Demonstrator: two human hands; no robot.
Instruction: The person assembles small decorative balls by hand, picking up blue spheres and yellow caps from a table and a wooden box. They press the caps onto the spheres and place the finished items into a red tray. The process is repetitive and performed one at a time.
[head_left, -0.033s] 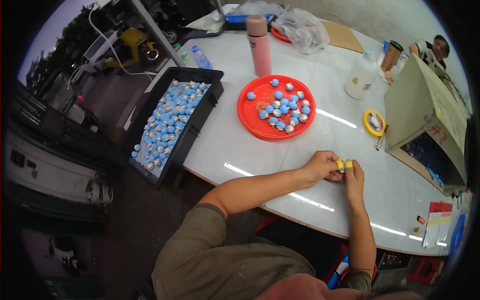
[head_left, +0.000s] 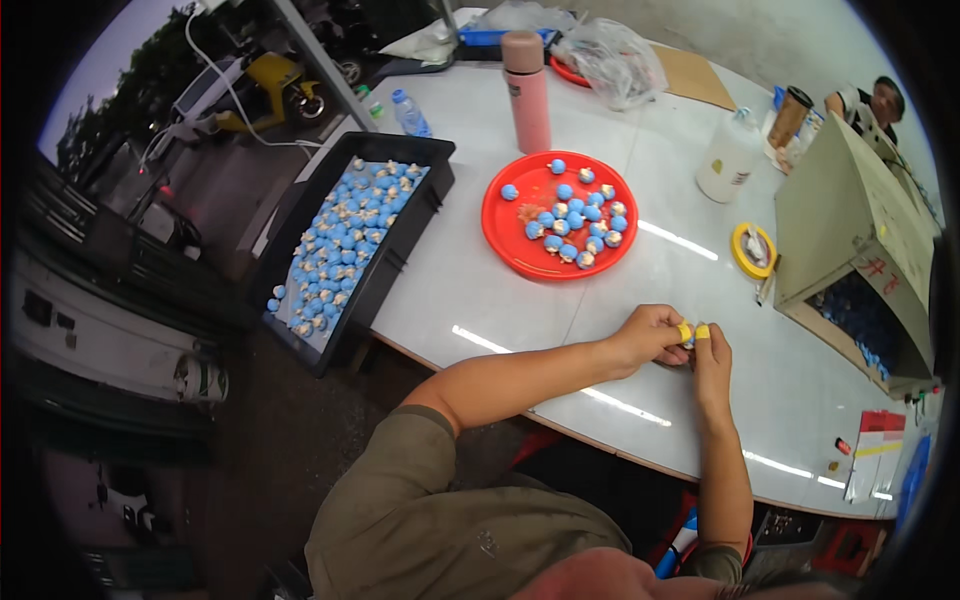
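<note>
Over the right half of the white table, my left hand and my right hand meet with their fingers pinched. Yellow tape wraps both thumbs. Between the fingertips shows a small blue-and-white ball, mostly covered by them. Beyond my hands, to the left, a round red tray holds several blue balls with cream-coloured tops. Farther left, a black bin lined with a pale sheet is filled with many more of these balls.
A pink bottle stands behind the tray. To the right are a white jug, a yellow tape roll and an open-fronted box with blue pieces inside. A person sits behind it. The table's front edge runs below my forearms.
The whole view has shifted slightly, so things sit a little farther right in it. Both hands stay together, pinched on the small ball.
</note>
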